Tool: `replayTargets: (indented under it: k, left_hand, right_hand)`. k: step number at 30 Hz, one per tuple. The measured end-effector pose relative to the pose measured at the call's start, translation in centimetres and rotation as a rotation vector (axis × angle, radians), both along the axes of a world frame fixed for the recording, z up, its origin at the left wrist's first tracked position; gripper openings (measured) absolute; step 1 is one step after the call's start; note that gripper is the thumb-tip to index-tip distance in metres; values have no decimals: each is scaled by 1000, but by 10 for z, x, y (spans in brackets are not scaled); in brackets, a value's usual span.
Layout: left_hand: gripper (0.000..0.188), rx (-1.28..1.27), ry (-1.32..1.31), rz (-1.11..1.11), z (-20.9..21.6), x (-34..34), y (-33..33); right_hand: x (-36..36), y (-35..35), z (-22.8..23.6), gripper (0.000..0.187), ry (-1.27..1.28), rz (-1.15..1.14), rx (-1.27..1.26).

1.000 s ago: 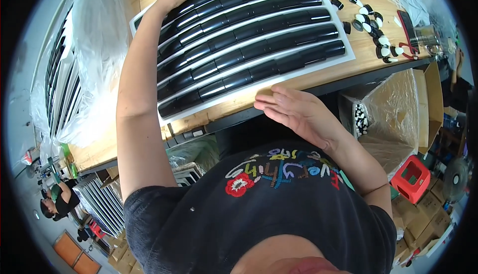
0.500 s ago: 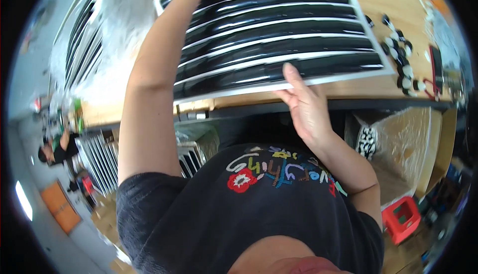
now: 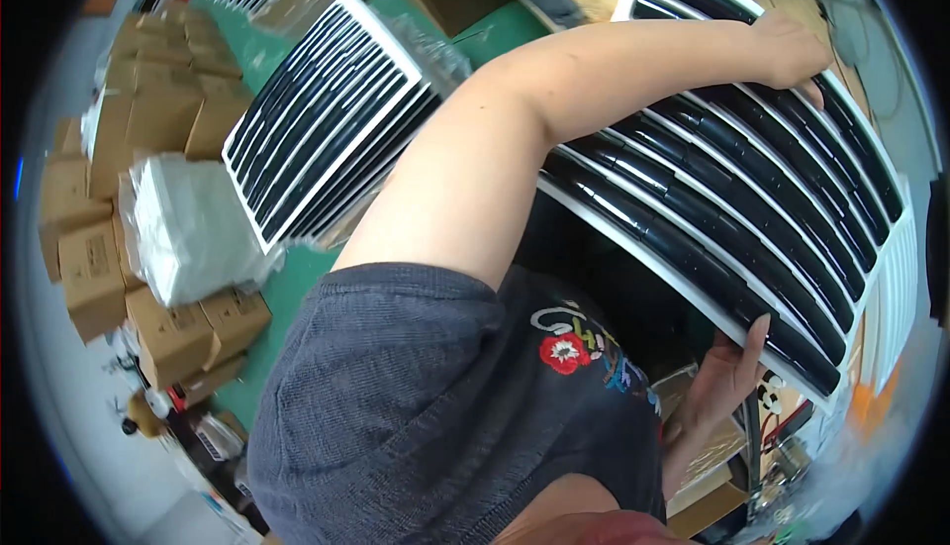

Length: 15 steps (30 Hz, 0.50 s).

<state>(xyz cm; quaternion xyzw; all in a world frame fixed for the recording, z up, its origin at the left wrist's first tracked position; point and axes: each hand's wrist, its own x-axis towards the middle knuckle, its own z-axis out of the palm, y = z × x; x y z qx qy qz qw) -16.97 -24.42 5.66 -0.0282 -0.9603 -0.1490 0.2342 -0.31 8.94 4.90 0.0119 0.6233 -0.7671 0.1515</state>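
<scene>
Left hand (image 3: 787,48) fingers curled over the far edge of the black slatted grille panel (image 3: 752,198), right hand (image 3: 727,372) fingers extended together under its near white-framed edge, panel held tilted in front of the person's chest.

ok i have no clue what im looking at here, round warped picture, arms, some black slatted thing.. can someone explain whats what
There is no machine here: a person works with two bare hands. The picture comes from a wide fisheye camera worn on that person's head, looking down, which is why it is round and straight edges bend. The dark shirt at the bottom is the person's own.

Both hands hold a large grille panel, black slats in a white frame. The left hand has its grip on the far edge, and the right hand supports the near edge from below.

To the left, a stack of similar grilles sits in clear plastic wrap above a green floor. Cardboard boxes and a white plastic-wrapped bundle are piled further left.
</scene>
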Motion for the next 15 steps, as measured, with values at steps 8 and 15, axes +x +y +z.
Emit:
replayTargets:
  k: [8,15]
  left_hand:
    - [48,-61,145,314,82,232,-143]
    - [57,-232,-74,959,71,477,-228]
  right_hand:
    - [48,-104,36,34,-86,524,-152]
    - [159,-240,-20,24,-281,1037,-345]
